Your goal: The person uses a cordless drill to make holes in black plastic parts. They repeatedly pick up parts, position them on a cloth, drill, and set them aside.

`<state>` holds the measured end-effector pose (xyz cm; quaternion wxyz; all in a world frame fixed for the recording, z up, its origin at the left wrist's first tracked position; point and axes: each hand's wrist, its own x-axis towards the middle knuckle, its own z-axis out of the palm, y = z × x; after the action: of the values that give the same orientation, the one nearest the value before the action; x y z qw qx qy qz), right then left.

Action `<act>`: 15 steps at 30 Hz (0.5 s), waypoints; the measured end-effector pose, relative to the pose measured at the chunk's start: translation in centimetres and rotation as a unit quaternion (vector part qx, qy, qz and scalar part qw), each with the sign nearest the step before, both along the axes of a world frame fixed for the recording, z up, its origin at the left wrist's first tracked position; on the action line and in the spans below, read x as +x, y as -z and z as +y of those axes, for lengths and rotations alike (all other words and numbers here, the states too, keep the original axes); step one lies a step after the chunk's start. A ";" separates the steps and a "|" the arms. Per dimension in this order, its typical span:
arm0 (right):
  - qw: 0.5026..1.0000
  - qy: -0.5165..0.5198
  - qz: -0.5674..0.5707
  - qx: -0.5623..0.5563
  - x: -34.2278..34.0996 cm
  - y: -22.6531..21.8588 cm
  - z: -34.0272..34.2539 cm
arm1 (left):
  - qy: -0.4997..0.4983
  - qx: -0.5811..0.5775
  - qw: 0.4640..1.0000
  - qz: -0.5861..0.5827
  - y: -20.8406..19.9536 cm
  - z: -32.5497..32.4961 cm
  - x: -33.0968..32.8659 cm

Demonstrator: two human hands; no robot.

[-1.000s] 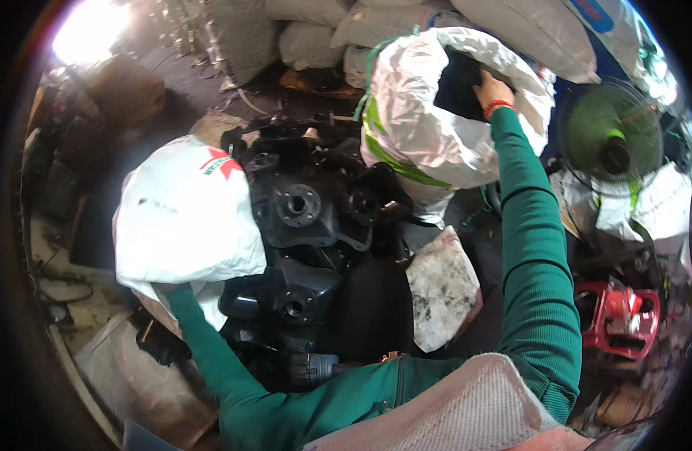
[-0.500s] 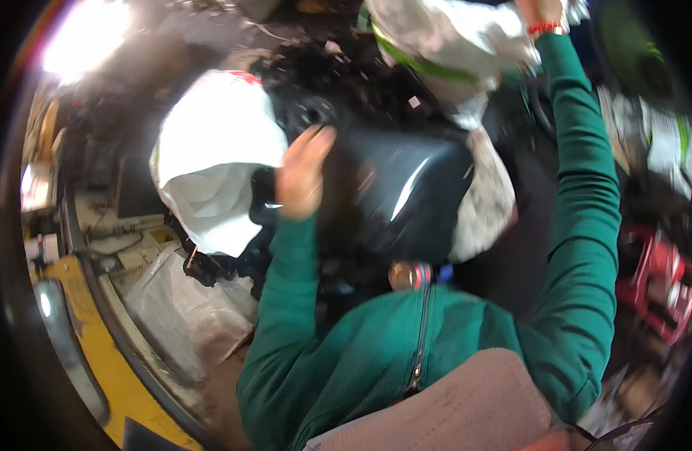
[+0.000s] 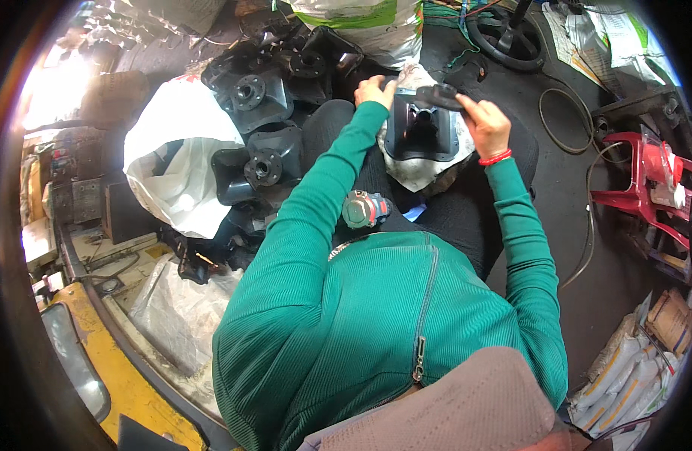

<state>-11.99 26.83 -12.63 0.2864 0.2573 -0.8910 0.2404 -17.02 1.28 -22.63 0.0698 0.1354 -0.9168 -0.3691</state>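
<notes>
A black plastic housing with a square flange and a deep hollow middle (image 3: pixel 423 143) rests on a stained white cloth (image 3: pixel 415 179) across my lap. My left hand (image 3: pixel 374 92) is closed on the housing's far left edge. In my right hand (image 3: pixel 484 126) is a small dark, roundish flanged piece (image 3: pixel 440 95), pinched at its right end, over the housing's far edge. Its exact kind is unclear. Near my waist lies a cordless power tool (image 3: pixel 365 210) in grey and red; part of it is hidden.
Several similar black housings (image 3: pixel 265 167) are heaped to my left, beside a white sack (image 3: pixel 162 135). A filled white and green sack (image 3: pixel 361 22) stands ahead. Right of me are a black handwheel (image 3: pixel 505 41), a cable hose (image 3: pixel 590 225) and a red plastic stool (image 3: pixel 624 177).
The housing now lies on the cloth with its hollow side up. My left hand has moved right onto it. My right hand has come back from the far sack, holding the dark piece.
</notes>
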 end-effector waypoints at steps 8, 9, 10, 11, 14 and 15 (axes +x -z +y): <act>0.983 0.016 -0.177 0.041 3.0 6.2 -2.1 | 0.047 0.441 0.868 -0.223 -2.1 0.6 3.9; 0.969 0.055 -0.240 -0.004 3.4 6.4 -1.9 | 0.038 0.442 0.871 -0.214 -2.0 1.0 4.1; 0.948 0.094 -0.301 -0.050 3.8 6.6 -1.8 | 0.033 0.467 0.853 -0.231 -1.9 1.2 4.3; 0.919 0.132 -0.358 -0.096 4.1 6.9 -1.6 | 0.051 0.437 0.867 -0.234 -1.9 1.3 4.3; 0.654 0.076 -0.541 -0.523 5.1 8.9 -0.7 | 0.077 0.386 0.887 -0.243 -1.8 1.6 4.2; 0.501 0.042 -0.569 -0.651 5.4 9.6 -0.5 | 0.060 0.375 0.888 -0.260 -2.7 1.9 4.2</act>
<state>-6.55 26.35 -22.20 -0.1859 -0.2319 -0.4640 0.8345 -12.82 3.20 -19.95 -0.2487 0.1875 -0.7023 -0.6402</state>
